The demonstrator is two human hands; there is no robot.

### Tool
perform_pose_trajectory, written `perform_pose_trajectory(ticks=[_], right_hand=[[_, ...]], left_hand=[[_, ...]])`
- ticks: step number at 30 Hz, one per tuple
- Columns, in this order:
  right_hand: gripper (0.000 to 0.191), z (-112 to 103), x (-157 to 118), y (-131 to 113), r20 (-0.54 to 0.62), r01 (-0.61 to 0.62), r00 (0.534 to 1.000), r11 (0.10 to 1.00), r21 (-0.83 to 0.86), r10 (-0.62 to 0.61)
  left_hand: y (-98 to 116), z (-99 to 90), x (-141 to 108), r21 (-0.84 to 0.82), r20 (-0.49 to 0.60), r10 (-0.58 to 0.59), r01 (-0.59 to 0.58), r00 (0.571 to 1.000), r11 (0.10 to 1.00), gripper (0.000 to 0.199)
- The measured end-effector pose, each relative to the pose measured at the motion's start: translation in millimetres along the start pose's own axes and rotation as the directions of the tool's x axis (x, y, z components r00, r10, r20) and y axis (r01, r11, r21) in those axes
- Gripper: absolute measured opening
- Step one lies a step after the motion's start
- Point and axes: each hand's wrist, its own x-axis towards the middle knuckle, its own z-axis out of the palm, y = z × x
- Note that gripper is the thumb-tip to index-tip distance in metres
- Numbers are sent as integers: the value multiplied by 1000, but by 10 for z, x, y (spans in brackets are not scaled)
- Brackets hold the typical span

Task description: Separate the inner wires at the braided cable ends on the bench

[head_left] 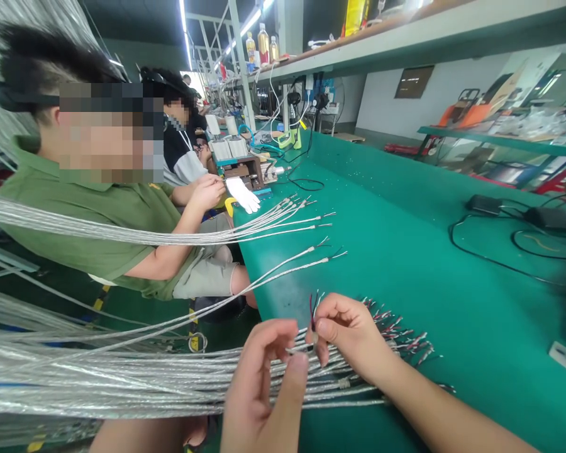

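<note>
While I watch this from afar through the head camera, what matters most to me is how the cable end (314,325) sits between the two hands: it is at the fingertips of the right hand (321,340), with the left hand (296,343) just beside it, lower and to its left. Its long axis runs roughly upright in my view, the dark red, black and white wires splaying away from me above the pinch and a short pale stub showing below. I see the right hand closed, thumb and forefinger pressed on that end. I make out the left hand half curled, its thumb and forefinger only a little apart with a pale strip between them; whether it grips that strip, I cannot tell. Under both hands I have a thick bundle of braided cables (170,377), lying left to right onto the green counter (382,239), its stripped ends fanned out past the right hand. Farther off I see a smaller group of cables (283,220), pointing the same way beside a co-worker in a green shirt (94,233). For containers, I find only bottles (263,45) on the raised shelf (405,56), amber liquid in them.
</note>
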Motion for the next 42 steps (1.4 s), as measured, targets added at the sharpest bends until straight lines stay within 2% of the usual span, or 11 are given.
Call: perform_pose_trajectory(ticks=[4,9,13,14,17,20,23,25,27,32,42], right_hand=[[23,37,-34,-25,-3,-27,1000,998,-57,27],[23,48,-16,-73,-93,-21,996,998,-64,15],[23,8,21,-85,-99,-52,994,998,-31,49],[23,1,29,-84,-100,-56,994,998,-29,53],[24,-2,53,-83,-136,-56,989,998,-5,55],[25,16,78,-92,-210,-64,972,981,185,103],[27,32,94,-85,-251,-32,960,935,353,128],[27,36,91,-57,-221,-22,970,947,319,97],[23,41,77,-17,-174,-10,984,981,196,45],[14,47,59,49,-88,29,996,999,-41,-32],[10,0,61,20,-182,100,972,961,-257,-150]], left_hand=[[-201,160,148,67,137,104,-114,985,991,24],[-158,228,69,304,87,350,-360,933,882,14],[-127,298,-10,270,510,545,-725,665,633,10],[-138,321,-16,278,548,548,-756,632,593,11],[-204,376,4,372,517,503,-711,693,597,14],[-269,401,90,325,483,382,-567,788,757,12],[-289,401,228,129,367,166,-227,915,965,22],[-290,383,311,-52,314,0,17,950,998,33],[-299,354,356,-171,296,-82,137,952,976,39],[-333,306,346,-106,256,-104,134,961,985,41],[-315,334,400,-228,380,-152,252,912,941,30]])
